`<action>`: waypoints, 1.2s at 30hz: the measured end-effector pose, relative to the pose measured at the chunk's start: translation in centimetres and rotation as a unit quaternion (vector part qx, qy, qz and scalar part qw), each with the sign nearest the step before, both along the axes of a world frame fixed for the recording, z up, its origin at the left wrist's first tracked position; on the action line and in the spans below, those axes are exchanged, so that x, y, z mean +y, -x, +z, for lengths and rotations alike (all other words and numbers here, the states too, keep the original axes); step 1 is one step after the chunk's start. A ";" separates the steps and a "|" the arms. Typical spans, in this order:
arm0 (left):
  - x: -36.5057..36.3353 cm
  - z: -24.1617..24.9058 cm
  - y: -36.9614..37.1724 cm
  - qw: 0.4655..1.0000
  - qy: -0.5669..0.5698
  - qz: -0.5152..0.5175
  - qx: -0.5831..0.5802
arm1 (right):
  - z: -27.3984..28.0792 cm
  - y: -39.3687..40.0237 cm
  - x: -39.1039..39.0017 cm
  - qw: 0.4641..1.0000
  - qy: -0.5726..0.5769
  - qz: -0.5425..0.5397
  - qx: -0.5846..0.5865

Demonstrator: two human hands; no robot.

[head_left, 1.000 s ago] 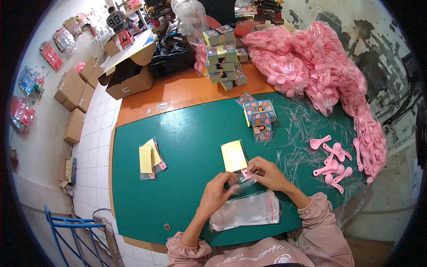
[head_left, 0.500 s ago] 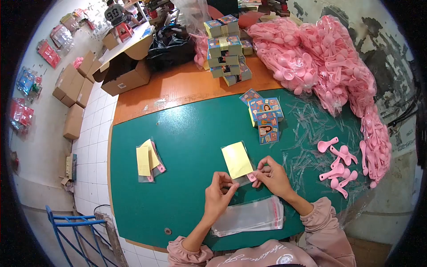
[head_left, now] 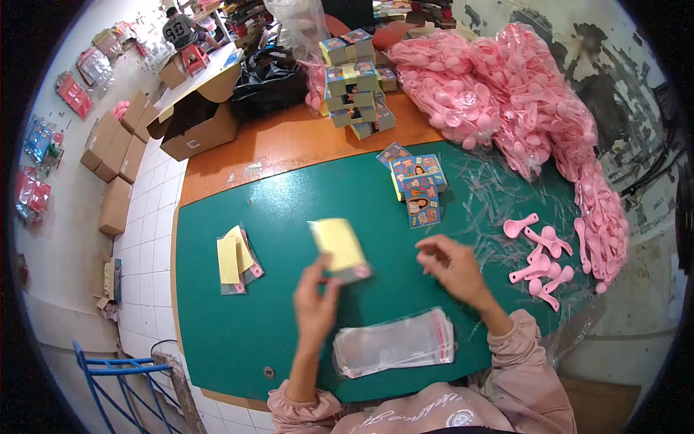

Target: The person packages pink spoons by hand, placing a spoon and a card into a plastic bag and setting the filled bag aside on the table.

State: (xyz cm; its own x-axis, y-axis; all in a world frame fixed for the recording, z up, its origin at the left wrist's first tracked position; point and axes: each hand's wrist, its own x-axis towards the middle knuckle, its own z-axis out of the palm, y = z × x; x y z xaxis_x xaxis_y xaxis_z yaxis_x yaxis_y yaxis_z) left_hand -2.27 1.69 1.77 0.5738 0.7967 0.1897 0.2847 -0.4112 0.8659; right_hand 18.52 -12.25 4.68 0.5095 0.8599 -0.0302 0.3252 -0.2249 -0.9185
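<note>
My left hand (head_left: 316, 300) pinches the lower left edge of a clear plastic packet, slightly blurred by motion. Inside are a yellow card (head_left: 340, 244) and a pink measuring spoon (head_left: 361, 272), mostly hidden behind the card. Over the green mat, my right hand (head_left: 454, 269) is apart from the packet, its fingers loosely bent and holding nothing I can see. Below both hands lies a stack of clear plastic bags (head_left: 390, 346). Two similar filled packets (head_left: 230, 260) overlap on the left of the mat.
Blue printed cards (head_left: 421, 189) lie beyond my right hand. Loose pink spoons (head_left: 538, 266) and clear plastic strips (head_left: 491, 210) are at the right. Behind stand bundled card stacks (head_left: 352, 87), big bags of pink spoons (head_left: 499, 94) and an open carton (head_left: 195, 130). A person (head_left: 178, 30) sits far back.
The packet has lifted off the mat and moved left in my left hand. My right hand has let go of its lower right corner and drawn away.
</note>
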 end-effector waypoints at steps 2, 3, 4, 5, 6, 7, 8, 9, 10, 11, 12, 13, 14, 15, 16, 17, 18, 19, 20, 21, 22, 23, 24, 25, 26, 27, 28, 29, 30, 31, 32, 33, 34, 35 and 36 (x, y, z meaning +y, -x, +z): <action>2.0 2.0 2.4 0.993 -0.018 0.097 0.068 | 1.5 -3.4 -2.2 0.985 -0.017 -0.013 -0.171; 3.3 1.2 3.9 0.940 -0.279 0.135 0.142 | 1.0 -5.8 -3.8 0.950 -0.014 -0.056 -0.306; 3.2 1.6 4.4 0.927 -0.293 0.161 0.170 | 0.1 -8.6 -5.7 0.896 -0.010 -0.097 -0.433; 3.0 2.0 4.7 0.912 -0.306 0.188 0.197 | -0.8 -11.4 -7.7 0.874 0.035 -0.138 -0.465; 2.6 2.5 4.3 0.912 -0.308 0.187 0.195 | 0.2 -12.3 -8.6 0.842 0.150 -0.189 -0.482; 1.6 3.0 3.3 0.968 -0.201 0.034 0.149 | 0.0 -13.1 -9.5 0.829 0.210 -0.208 -0.474; 0.3 3.3 2.2 0.985 -0.085 -0.118 0.097 | -0.4 -14.0 -10.2 0.812 0.270 -0.225 -0.465; -1.5 3.2 0.8 0.974 -0.087 -0.184 0.099 | -1.0 -14.9 -10.8 0.812 0.269 -0.221 -0.468; -3.4 3.1 -0.6 0.959 -0.087 -0.249 0.101 | -1.8 -15.8 -11.2 0.846 0.239 -0.210 -0.427; -4.9 2.6 -1.5 0.951 -0.095 -0.267 0.127 | -2.3 -16.5 -11.5 0.877 0.206 -0.201 -0.385; -6.0 2.0 -2.1 0.941 -0.103 -0.285 0.153 | -2.4 -16.8 -11.6 0.877 0.206 -0.198 -0.387; -6.3 1.6 -2.5 0.941 -0.102 -0.284 0.152 | -2.4 -17.0 -11.9 0.880 0.190 -0.182 -0.394; -6.4 1.2 -2.9 0.938 -0.084 -0.304 0.144 | -2.4 -17.2 -12.2 0.884 0.174 -0.168 -0.401; -6.3 0.9 -3.2 0.934 -0.066 -0.325 0.135 | -2.3 -17.5 -12.5 0.883 0.173 -0.170 -0.402; -6.0 1.0 -3.4 0.934 -0.032 -0.334 0.124 | -2.3 -17.9 -12.6 0.900 0.157 -0.159 -0.374; -5.8 1.2 -3.5 0.934 -0.035 -0.332 0.124 | -2.3 -18.2 -12.6 0.916 0.139 -0.146 -0.346; -5.6 1.4 -3.5 0.939 0.003 -0.327 0.106 | -2.4 -18.5 -12.6 0.916 0.135 -0.145 -0.348; -5.5 1.6 -3.3 0.942 0.043 -0.320 0.089 | -2.7 -18.5 -12.8 0.932 0.111 -0.154 -0.307; -5.4 1.7 -3.2 0.943 0.041 -0.317 0.089 | -2.5 -18.1 -12.5 0.946 0.087 -0.162 -0.266; -5.3 1.8 -3.1 0.946 0.051 -0.306 0.092 | -2.4 -17.8 -12.2 0.947 0.084 -0.159 -0.266; -5.2 1.9 -3.0 0.948 0.062 -0.297 0.095 | -2.1 -17.4 -11.9 0.943 0.077 -0.161 -0.281; -5.2 1.7 -3.0 0.948 0.061 -0.297 0.094 | -1.8 -16.9 -11.6 0.938 0.070 -0.164 -0.296; -5.1 1.5 -3.0 0.949 0.054 -0.305 0.060 | -1.9 -16.9 -11.5 0.938 0.070 -0.166 -0.297; -5.0 1.3 -3.0 0.948 0.048 -0.314 0.024 | -2.2 -16.9 -11.3 0.931 0.076 -0.163 -0.318; -4.9 1.5 -3.1 0.947 0.048 -0.317 0.024 | -2.4 -17.1 -11.3 0.924 0.082 -0.159 -0.339; -4.9 1.8 -3.2 0.948 0.007 -0.319 0.007 | -2.7 -17.3 -11.4 0.923 0.083 -0.161 -0.339; -4.8 2.0 -3.2 0.947 -0.033 -0.319 -0.010 | -3.0 -17.6 -11.4 0.923 0.081 -0.159 -0.341; -4.6 2.0 -3.1 0.947 -0.033 -0.319 -0.009 | -3.2 -17.9 -11.4 0.924 0.078 -0.156 -0.342; -4.3 2.0 -2.9 0.942 0.050 -0.331 0.008 | -3.2 -18.2 -11.3 0.924 0.076 -0.154 -0.342; -4.1 1.8 -2.8 0.930 0.133 -0.341 0.024 | -3.3 -18.5 -11.4 0.935 0.111 -0.155 -0.298; -4.0 1.6 -2.7 0.931 0.134 -0.339 0.024 | -3.4 -18.8 -11.4 0.944 0.146 -0.155 -0.253; -3.9 1.2 -2.7 0.925 0.190 -0.330 0.016 | -3.5 -19.2 -11.5 0.944 0.146 -0.153 -0.253; -3.9 1.0 -2.6 0.916 0.245 -0.319 0.007 | -3.7 -19.6 -11.6 0.952 0.160 -0.141 -0.218; -4.0 1.1 -2.6 0.916 0.246 -0.317 0.007 | -3.6 -19.6 -11.4 0.959 0.173 -0.130 -0.184; -4.1 1.4 -2.8 0.920 0.222 -0.323 -0.005 | -3.6 -19.4 -11.3 0.959 0.173 -0.129 -0.184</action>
